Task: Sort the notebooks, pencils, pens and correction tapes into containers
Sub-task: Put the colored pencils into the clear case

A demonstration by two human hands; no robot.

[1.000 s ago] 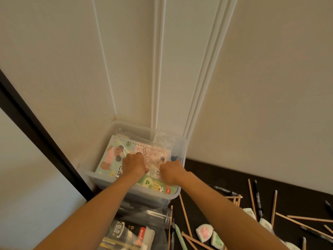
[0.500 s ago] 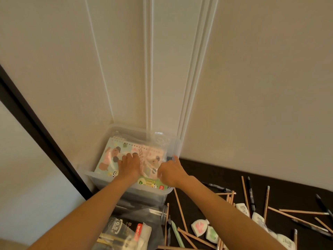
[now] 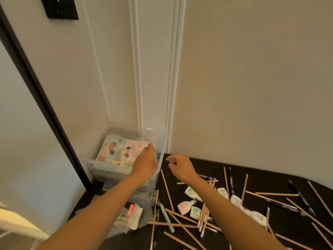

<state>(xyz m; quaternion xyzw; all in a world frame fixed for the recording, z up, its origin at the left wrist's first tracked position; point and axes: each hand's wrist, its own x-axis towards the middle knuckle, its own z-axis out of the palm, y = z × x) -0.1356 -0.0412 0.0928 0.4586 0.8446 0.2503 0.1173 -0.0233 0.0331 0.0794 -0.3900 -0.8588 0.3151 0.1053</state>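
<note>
A spiral notebook (image 3: 119, 152) with a cartoon cover lies flat on top inside a clear plastic bin (image 3: 93, 161) in the wall corner. My left hand (image 3: 146, 163) hovers over the bin's right side, its fingertips at the notebook's right edge, holding nothing. To the right of the bin, my right hand (image 3: 178, 165) hangs above the dark table (image 3: 266, 170) with loosely curled, empty fingers. Several wooden pencils (image 3: 167, 190), black pens (image 3: 230, 179) and white correction tapes (image 3: 183, 207) lie scattered on the table.
A clear plastic bag (image 3: 129, 213) with packaged items lies in front of the bin, by my left forearm. A pale green pencil (image 3: 166, 217) lies among the wooden ones. The wall stands close behind the bin, with a dark door frame (image 3: 45, 105) on the left.
Both hands have lifted off the notebook. My right hand has left the bin and moved right over the table; my left hand has shifted to the bin's right side.
</note>
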